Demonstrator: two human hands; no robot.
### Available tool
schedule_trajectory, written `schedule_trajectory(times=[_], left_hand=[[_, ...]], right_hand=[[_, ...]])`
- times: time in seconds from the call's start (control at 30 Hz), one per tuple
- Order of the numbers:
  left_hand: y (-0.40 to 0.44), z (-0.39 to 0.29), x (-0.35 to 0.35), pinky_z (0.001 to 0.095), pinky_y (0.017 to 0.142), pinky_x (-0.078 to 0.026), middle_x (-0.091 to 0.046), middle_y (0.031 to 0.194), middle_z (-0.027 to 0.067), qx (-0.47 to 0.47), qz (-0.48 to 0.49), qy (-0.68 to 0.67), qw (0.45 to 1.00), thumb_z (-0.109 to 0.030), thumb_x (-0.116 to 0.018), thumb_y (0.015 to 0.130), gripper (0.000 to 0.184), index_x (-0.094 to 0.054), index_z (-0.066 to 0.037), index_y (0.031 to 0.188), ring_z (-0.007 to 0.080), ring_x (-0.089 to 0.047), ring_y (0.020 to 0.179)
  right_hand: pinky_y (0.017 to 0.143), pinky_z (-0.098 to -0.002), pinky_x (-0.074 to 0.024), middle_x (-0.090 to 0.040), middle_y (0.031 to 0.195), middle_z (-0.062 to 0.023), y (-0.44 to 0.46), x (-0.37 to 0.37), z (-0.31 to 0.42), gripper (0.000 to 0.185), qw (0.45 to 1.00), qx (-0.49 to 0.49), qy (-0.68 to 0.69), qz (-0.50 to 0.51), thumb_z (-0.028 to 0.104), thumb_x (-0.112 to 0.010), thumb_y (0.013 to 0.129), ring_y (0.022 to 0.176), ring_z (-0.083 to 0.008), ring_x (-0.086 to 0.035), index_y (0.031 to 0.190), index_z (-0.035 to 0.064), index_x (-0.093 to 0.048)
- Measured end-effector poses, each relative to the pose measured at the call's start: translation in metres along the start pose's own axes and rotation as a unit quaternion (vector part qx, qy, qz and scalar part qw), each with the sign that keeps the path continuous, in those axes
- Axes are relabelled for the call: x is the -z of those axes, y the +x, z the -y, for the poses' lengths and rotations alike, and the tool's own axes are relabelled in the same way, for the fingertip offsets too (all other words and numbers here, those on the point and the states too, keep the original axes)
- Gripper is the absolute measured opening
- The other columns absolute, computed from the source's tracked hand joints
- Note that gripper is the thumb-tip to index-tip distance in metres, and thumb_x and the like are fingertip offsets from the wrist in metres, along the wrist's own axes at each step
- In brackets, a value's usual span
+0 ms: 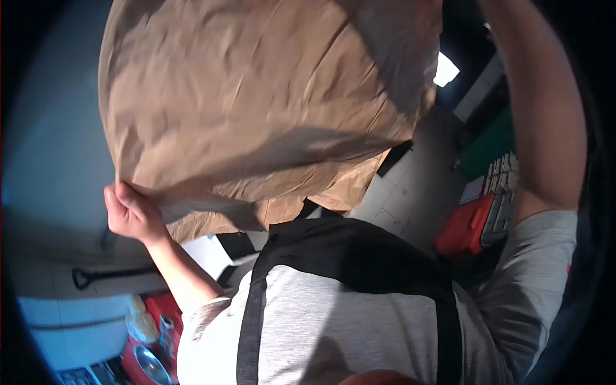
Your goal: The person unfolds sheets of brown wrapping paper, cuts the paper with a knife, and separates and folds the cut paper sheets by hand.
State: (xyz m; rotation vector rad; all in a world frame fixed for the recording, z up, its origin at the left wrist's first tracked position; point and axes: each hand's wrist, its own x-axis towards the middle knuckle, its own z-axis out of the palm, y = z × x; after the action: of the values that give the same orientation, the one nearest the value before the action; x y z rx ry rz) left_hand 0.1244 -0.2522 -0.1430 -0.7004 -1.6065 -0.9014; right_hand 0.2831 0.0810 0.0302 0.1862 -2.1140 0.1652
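Observation:
A large sheet of crumpled brown paper, or a paper bag, (pixel 256 96) spreads across the upper middle of the view. My left hand (pixel 133 213) grips its lower left edge, with the fingers closed and the thumb pressed on the paper. On the right, my other arm reaches up past the top edge of the view, so my right hand is out of sight. The paper's lower edge hangs in front of my chest, over a black apron (pixel 359 256) and a grey shirt.
Red containers (pixel 463 228) and a green one (pixel 491 147) stand at the right. At the lower left are a metal bowl (pixel 153 364), a bagged item (pixel 141 324) on a red surface and a black handle (pixel 109 276). Light floor tiles (pixel 391 199) show below the paper.

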Motion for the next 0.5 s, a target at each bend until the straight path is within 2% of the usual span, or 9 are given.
schedule_trajectory(times=[0.1, 0.13, 0.3, 0.4, 0.47, 0.5], left_hand=[[-0.023, 0.016, 0.02, 0.0266, 0.046, -0.035, -0.039, 0.054, 0.0051, 0.079, 0.001, 0.075, 0.994, -0.031, -0.043, 0.099, 0.044, -0.043, -0.004, 0.064, 0.0143, -0.036, 0.047], [-0.034, 0.006, 0.025, 0.0268, 0.046, -0.035, -0.039, 0.054, 0.0053, 0.058, -0.002, 0.084, 0.995, -0.031, -0.042, 0.099, 0.044, -0.044, -0.004, 0.065, 0.0143, -0.036, 0.048], [-0.078, -0.002, 0.08, 0.0256, 0.046, -0.034, -0.039, 0.054, 0.0037, 0.074, 0.0, 0.126, 0.989, -0.033, -0.041, 0.1, 0.046, -0.045, -0.003, 0.065, 0.0128, -0.037, 0.049], [-0.08, -0.013, 0.112, 0.0246, 0.046, -0.036, -0.04, 0.053, 0.0026, 0.069, 0.025, 0.172, 0.982, -0.036, -0.039, 0.1, 0.049, -0.046, -0.004, 0.064, 0.0106, -0.042, 0.049], [-0.088, -0.006, 0.148, 0.0264, 0.048, -0.039, -0.045, 0.056, 0.0046, 0.137, 0.072, 0.167, 0.974, -0.037, -0.039, 0.099, 0.048, -0.048, -0.003, 0.066, 0.0122, -0.046, 0.05], [-0.079, 0.008, 0.16, 0.0291, 0.049, -0.041, -0.05, 0.058, 0.0067, 0.103, 0.082, 0.222, 0.966, -0.036, -0.04, 0.099, 0.046, -0.052, -0.003, 0.07, 0.0158, -0.05, 0.052]], right_hand=[[0.06, -0.0241, -0.0505, -0.066, 0.072, -0.0051, -0.001, 0.03, -0.043, 0.009, 1.0, -0.019, 0.008, 0.011, 0.012, -0.067, 0.081, 0.066, -0.0134, -0.065, 0.084, 0.0036, -0.067], [0.06, -0.0241, -0.0506, -0.066, 0.073, -0.005, -0.007, 0.043, -0.059, 0.009, 0.999, -0.024, 0.02, 0.013, 0.012, -0.067, 0.08, 0.066, -0.0134, -0.065, 0.084, 0.0037, -0.067], [0.061, -0.0244, -0.0513, -0.066, 0.073, -0.0047, -0.038, 0.088, -0.128, 0.008, 0.995, -0.066, 0.067, 0.033, 0.012, -0.067, 0.08, 0.065, -0.0134, -0.065, 0.083, 0.0039, -0.067], [0.061, -0.0246, -0.0516, -0.066, 0.073, -0.0045, -0.027, 0.06, -0.148, 0.008, 0.985, -0.085, 0.126, 0.077, 0.011, -0.067, 0.079, 0.065, -0.0134, -0.065, 0.083, 0.0041, -0.067], [0.061, -0.0247, -0.0519, -0.067, 0.073, -0.0043, -0.02, 0.034, -0.148, 0.008, 0.973, -0.083, 0.185, 0.106, 0.011, -0.067, 0.079, 0.065, -0.0135, -0.065, 0.083, 0.0042, -0.067], [0.061, -0.0247, -0.052, -0.067, 0.073, -0.0043, -0.014, 0.018, -0.144, 0.008, 0.966, -0.081, 0.215, 0.122, 0.011, -0.067, 0.079, 0.065, -0.0135, -0.065, 0.083, 0.0042, -0.067]])
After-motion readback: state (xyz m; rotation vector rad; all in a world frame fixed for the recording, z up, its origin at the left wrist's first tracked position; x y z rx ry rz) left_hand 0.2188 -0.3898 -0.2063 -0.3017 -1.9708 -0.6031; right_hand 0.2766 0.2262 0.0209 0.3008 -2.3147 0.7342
